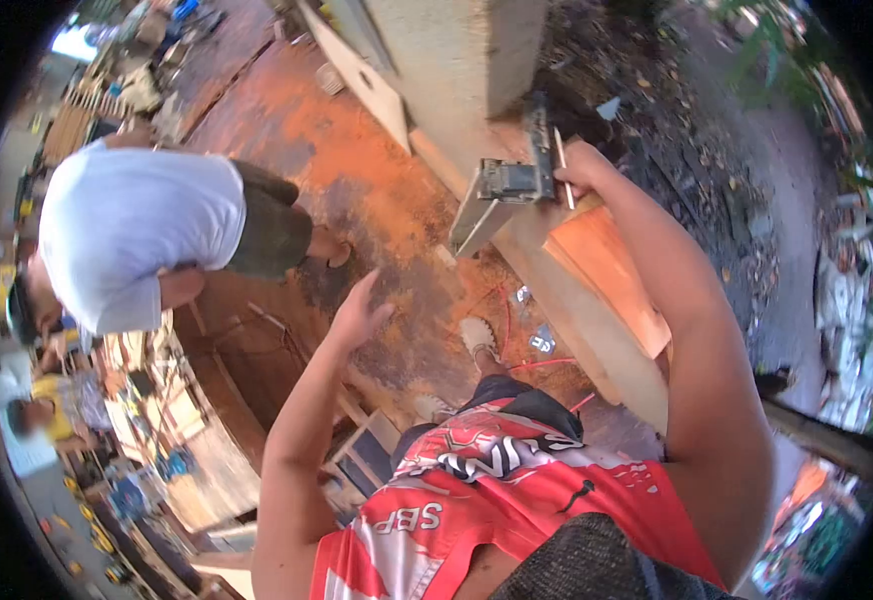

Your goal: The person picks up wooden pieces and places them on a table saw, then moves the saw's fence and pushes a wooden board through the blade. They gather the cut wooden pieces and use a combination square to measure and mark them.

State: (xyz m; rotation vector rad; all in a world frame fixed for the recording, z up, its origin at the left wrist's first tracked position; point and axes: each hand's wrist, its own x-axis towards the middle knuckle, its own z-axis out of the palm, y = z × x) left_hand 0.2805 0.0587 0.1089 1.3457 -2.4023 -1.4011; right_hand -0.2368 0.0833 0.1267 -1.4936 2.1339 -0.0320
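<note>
My right hand (585,167) reaches out to the ledge at the post, its fingers closed around a thin pale stick (565,180). Right beside those fingers stands a dark metal fixture (513,180) with upright plates, at the foot of the concrete post (444,60). A flat orange-brown wooden board (612,272) lies on the low ledge (562,305) beneath my right forearm. My left hand (360,315) hangs in the air over the floor, fingers apart, with nothing in it.
A person in a white shirt (142,235) bends over at the left, near a wooden cabinet frame (247,365). Another person (47,415) is farther left by cluttered benches. Orange dust covers the floor (357,190); a red cord (542,363) runs near my foot.
</note>
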